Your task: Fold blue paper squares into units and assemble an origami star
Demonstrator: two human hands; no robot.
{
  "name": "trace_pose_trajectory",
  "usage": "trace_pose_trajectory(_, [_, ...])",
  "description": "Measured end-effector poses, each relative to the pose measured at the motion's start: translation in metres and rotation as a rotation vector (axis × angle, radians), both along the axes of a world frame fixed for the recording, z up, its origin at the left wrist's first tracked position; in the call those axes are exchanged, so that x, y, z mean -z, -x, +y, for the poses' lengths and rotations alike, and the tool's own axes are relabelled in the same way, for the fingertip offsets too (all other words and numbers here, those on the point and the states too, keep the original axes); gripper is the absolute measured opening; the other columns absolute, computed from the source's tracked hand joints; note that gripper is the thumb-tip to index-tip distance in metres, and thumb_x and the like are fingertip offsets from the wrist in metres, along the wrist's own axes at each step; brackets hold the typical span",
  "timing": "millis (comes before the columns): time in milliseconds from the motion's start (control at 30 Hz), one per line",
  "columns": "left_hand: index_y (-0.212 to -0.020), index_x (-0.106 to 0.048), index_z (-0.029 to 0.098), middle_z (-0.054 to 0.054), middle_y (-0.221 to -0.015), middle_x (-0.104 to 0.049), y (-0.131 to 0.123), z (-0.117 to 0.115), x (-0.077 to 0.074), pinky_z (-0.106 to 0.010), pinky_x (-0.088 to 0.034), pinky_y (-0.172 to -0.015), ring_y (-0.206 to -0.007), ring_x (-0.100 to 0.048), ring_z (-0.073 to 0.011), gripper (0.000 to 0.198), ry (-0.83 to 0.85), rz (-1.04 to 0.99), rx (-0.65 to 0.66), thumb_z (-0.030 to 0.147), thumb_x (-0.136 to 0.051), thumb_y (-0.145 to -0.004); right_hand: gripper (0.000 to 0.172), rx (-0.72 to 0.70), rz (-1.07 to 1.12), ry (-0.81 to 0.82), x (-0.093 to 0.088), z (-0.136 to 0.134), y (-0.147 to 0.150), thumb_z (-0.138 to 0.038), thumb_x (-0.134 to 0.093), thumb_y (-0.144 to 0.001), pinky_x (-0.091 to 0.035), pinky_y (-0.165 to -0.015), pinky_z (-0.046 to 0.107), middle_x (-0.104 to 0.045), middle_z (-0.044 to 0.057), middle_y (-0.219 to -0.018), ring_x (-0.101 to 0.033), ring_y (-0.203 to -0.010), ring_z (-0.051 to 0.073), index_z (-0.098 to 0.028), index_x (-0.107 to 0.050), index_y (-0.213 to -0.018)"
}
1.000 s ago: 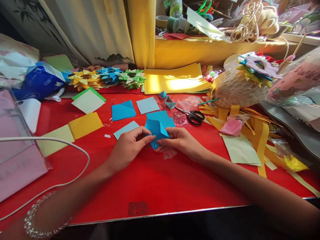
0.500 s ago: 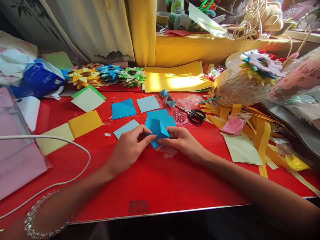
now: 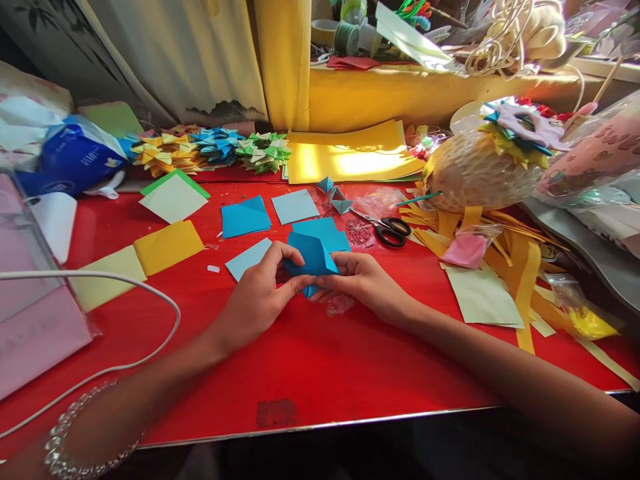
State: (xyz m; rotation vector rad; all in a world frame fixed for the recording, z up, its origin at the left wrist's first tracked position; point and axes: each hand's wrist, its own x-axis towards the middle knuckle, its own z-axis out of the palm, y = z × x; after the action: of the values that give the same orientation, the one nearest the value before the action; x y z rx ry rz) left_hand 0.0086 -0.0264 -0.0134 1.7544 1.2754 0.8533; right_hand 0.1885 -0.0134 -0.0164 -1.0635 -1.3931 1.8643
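Note:
A partly folded sheet of blue origami paper (image 3: 311, 255) is held up between both hands over the red table. My left hand (image 3: 261, 287) pinches its left side, thumb in front and index finger curled at the upper edge. On the right side, my right hand (image 3: 363, 281) grips the paper's lower corner between thumb and fingers; some fingertips are hidden behind it. Just beyond lie flat blue sheets (image 3: 327, 233). A pale blue sheet (image 3: 247, 259) is partly covered by my left hand. Two small folded paper pieces (image 3: 341, 201) sit farther back, near black-handled scissors (image 3: 393, 232).
Stacks of blue squares (image 3: 246, 217) and yellow paper (image 3: 169, 247) lie to the left. A white cable (image 3: 170, 313) loops across the left side. Folded paper ornaments (image 3: 167, 155) line the back. Yellow strips (image 3: 527, 287) and pale green sheets (image 3: 483, 297) spread at the right.
My left thumb and index finger have shifted slightly on the blue paper, the index finger now rising higher along its left edge. My right hand keeps its hold. The view has moved slightly.

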Motion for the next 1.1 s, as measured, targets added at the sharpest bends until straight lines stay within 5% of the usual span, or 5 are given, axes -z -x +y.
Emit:
trace_pose_trajectory(367, [-0.091, -0.04, 0.023, 0.003, -0.076, -0.05, -0.003, -0.003, -0.001, -0.023, -0.042, -0.06, -0.067, -0.052, -0.0114, 0.024, 0.081, -0.005, 0.035, 0.033, -0.056, -0.077, 0.026, 0.04, 0.003, -0.085, -0.001, -0.005, 0.002, -0.04, -0.059, -0.076, -0.05, -0.052, 0.02, -0.065, 0.002, -0.071, -0.066, -0.066, 0.015, -0.014, -0.055, -0.079])
trace_pose_trajectory(633, [-0.112, -0.034, 0.025, 0.004, -0.071, -0.053, -0.006, 0.0, -0.005, -0.025, -0.045, -0.066, -0.066, -0.057, -0.0113, 0.041, 0.186, -0.263, 0.077, 0.027, -0.056, -0.078, 0.027, 0.135, 0.052, -0.114, 0.003, -0.006, 0.003, -0.041, -0.058, -0.076, -0.048, -0.047, 0.02, -0.063, 0.0, -0.06, -0.061, -0.05, 0.011, -0.014, -0.055, -0.076])
trace_pose_trajectory(900, [-0.123, -0.027, 0.026, -0.002, -0.092, -0.059, -0.008, -0.003, -0.002, -0.027, -0.047, -0.074, -0.082, -0.059, -0.0142, 0.061, 0.257, -0.291, 0.063, 0.026, -0.062, -0.073, 0.031, 0.144, 0.036, -0.124, 0.003, -0.009, 0.004, -0.046, -0.056, -0.076, -0.047, -0.043, 0.019, -0.064, 0.0, -0.057, -0.06, -0.046, 0.011, -0.015, -0.052, -0.077])
trace_pose_trajectory(1100, [-0.101, -0.049, 0.02, -0.003, -0.095, -0.061, -0.008, -0.001, -0.005, -0.027, -0.046, -0.075, -0.087, -0.059, -0.0164, 0.034, 0.289, -0.204, 0.081, 0.033, -0.062, -0.073, 0.03, 0.177, -0.04, -0.199, 0.003, -0.01, 0.003, -0.046, -0.056, -0.076, -0.046, -0.044, 0.022, -0.061, -0.002, -0.056, -0.058, -0.046, 0.012, -0.017, -0.049, -0.073])
